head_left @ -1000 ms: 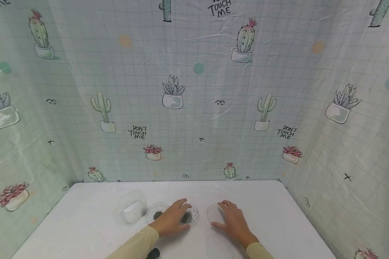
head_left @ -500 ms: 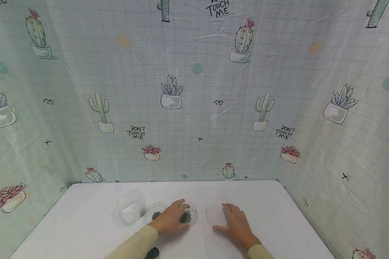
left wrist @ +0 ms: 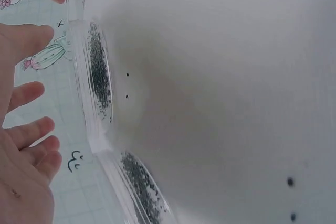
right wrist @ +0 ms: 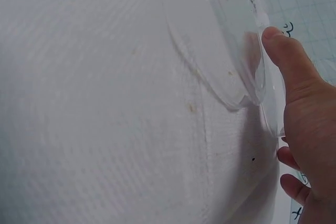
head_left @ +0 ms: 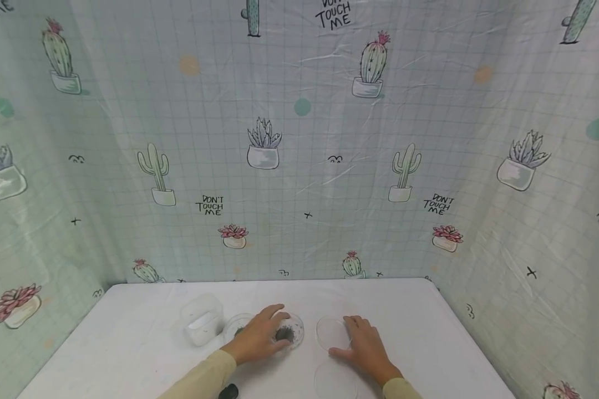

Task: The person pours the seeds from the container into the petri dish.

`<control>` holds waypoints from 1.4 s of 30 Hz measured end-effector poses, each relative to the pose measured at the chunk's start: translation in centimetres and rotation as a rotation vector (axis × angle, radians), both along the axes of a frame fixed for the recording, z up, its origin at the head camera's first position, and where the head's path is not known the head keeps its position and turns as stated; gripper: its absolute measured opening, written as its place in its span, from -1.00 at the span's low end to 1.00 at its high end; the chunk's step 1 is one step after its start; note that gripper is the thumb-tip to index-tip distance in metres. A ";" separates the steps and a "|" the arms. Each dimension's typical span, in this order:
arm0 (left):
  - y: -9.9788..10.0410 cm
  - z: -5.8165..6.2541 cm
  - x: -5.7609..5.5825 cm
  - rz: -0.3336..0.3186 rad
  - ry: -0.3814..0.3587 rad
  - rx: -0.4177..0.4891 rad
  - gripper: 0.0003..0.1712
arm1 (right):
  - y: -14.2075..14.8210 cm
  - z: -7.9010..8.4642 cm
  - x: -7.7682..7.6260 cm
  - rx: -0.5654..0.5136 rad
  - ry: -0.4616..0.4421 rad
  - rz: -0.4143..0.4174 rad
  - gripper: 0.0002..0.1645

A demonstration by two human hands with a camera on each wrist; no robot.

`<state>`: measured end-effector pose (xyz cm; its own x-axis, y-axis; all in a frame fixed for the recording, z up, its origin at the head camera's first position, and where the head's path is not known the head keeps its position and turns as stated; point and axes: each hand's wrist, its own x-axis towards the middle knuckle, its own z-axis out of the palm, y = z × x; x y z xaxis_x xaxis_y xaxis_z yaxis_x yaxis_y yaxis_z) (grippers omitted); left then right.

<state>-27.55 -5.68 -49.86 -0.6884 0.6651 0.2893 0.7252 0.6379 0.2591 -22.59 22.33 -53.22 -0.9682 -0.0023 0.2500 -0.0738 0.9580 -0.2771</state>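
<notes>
My left hand [head_left: 257, 339] hovers with spread, loosely bent fingers beside a clear round dish [head_left: 300, 333] with dark granules [left wrist: 98, 69] in it. A gap shows between its fingertips and the dish wall in the left wrist view. Partly behind this hand stands a second clear dish [head_left: 228, 333], also with dark granules [left wrist: 139, 184]. My right hand [head_left: 364, 349] lies at the right side of a bare clear dish [head_left: 329, 334], fingers apart and thumb tip [right wrist: 271, 33] close to its rim. Nearer the front edge lies another clear round piece [head_left: 334, 381], flat and see-through.
A translucent box [head_left: 202, 318] with a white patch stands at the left. A black object [head_left: 228, 391] sits by the left sleeve, partly cut off. Several dark specks lie on the white table [head_left: 419, 332]. A cactus-print curtain [head_left: 304, 166] encloses the back and sides.
My left hand has drawn back to the left, so more of the granules in the dish show. The right hand has eased slightly to the right of its dish. The dishes stay put.
</notes>
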 end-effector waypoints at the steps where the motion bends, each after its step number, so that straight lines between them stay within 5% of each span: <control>1: -0.1 0.0 0.0 0.002 0.016 0.009 -0.39 | -0.1 0.0 0.0 -0.001 -0.005 -0.001 0.11; 34: -4.3 1.4 0.1 0.135 0.183 0.138 -0.48 | -0.5 0.0 -0.3 -0.036 -0.030 0.001 0.11; 42: -5.2 1.8 0.1 0.182 0.140 0.127 -0.48 | -0.6 0.4 -0.3 -0.057 -0.047 0.011 0.11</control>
<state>-27.45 -10.84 -48.09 -0.7411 0.4861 0.4632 0.6356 0.7301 0.2508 -22.87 21.77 -52.84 -0.9788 0.0000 0.2048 -0.0700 0.9397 -0.3346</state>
